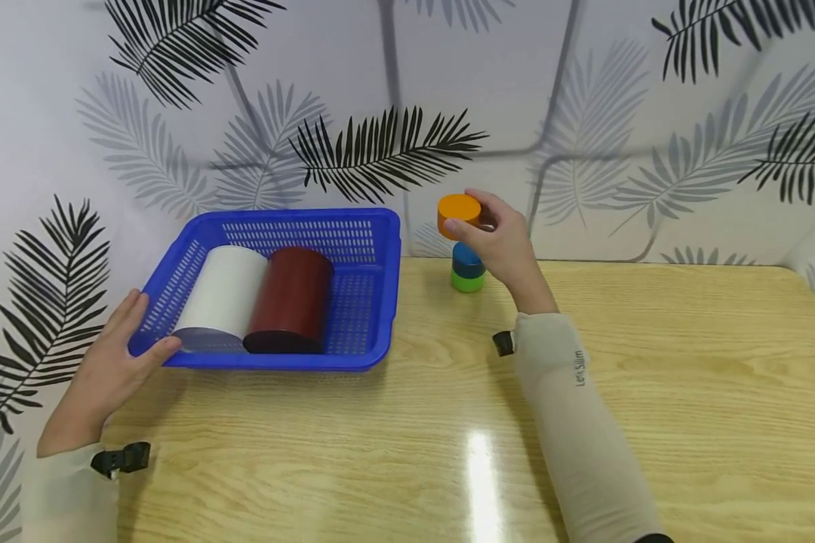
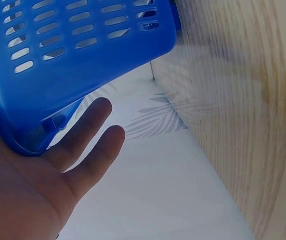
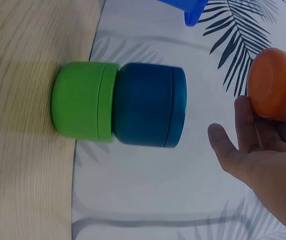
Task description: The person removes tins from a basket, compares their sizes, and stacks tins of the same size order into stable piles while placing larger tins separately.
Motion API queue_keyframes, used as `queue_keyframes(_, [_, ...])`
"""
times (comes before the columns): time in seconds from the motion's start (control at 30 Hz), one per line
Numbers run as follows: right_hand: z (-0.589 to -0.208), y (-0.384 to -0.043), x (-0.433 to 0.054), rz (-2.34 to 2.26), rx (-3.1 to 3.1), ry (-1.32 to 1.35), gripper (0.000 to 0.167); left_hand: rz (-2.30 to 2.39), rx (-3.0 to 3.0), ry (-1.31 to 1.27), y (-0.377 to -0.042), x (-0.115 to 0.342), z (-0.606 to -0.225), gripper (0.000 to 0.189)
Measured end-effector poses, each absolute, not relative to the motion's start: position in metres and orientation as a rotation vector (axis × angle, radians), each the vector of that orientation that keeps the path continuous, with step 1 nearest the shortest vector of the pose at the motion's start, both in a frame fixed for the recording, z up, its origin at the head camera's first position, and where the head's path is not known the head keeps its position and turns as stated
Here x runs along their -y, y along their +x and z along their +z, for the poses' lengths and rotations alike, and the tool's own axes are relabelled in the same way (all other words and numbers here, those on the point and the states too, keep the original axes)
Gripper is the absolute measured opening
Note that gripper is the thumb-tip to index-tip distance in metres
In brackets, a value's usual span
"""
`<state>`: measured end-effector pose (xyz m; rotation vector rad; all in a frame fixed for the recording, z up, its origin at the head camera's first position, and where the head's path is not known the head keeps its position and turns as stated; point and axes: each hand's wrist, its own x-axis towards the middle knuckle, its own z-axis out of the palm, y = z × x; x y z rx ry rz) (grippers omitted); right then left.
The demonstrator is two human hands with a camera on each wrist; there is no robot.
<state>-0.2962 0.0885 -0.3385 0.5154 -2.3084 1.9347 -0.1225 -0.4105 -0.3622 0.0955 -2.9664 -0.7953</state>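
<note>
My right hand [image 1: 505, 241] holds a small round orange jar [image 1: 459, 207] between thumb and fingers, a gap above a blue jar [image 3: 150, 105]. That blue lidded jar stands on top of a similar green jar [image 3: 84, 101], which rests on the table near the wall. At the left, my left hand [image 1: 114, 366] grips the front left corner of a blue plastic basket [image 1: 272, 361], its thumb by the front rim. Two of its fingers stretch out past the basket wall in the left wrist view. A white cylinder [image 1: 222, 290] and a dark red cylinder [image 1: 290, 292] lie side by side in the basket.
The wooden table [image 1: 353, 452] runs back to a white cloth [image 1: 462, 90] with a leaf print, hanging right behind the basket and the jars. The basket stands left of the jar stack, with a strip of table between them.
</note>
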Motion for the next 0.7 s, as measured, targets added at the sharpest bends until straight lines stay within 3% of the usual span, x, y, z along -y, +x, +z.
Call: queue_keyframes(0.7, [-0.358, -0.306, -0.11, 1.804, 2.465, 0.403, 0.063, -0.802, 2.964, 0.095, -0.124, 0.409, -0.361, 0.092])
